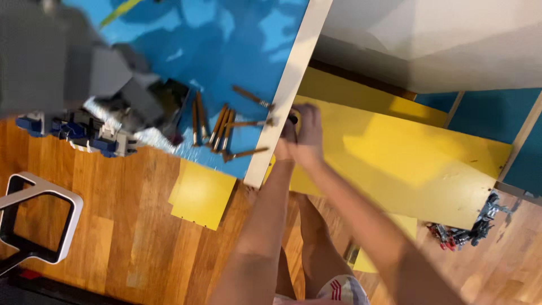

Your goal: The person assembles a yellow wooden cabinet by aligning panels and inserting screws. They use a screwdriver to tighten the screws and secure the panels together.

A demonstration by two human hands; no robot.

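Both hands clasped at white board, long axis running top-right to bottom-left

I see a wood floor carrying everything here. Flat on it lies a blue panel with a pale edge strip along its right side. On the blue panel rests a loose cluster of long screws, most side by side, 3 lying crosswise toward the strip. At the panel's left sits a grey and blue toy heap, partly blurred. A small yellow panel lies on the floor just below the blue one. A big yellow panel lies right of the strip. Near its lower right corner lies a small dark toy pile. A white frame stands at far left.
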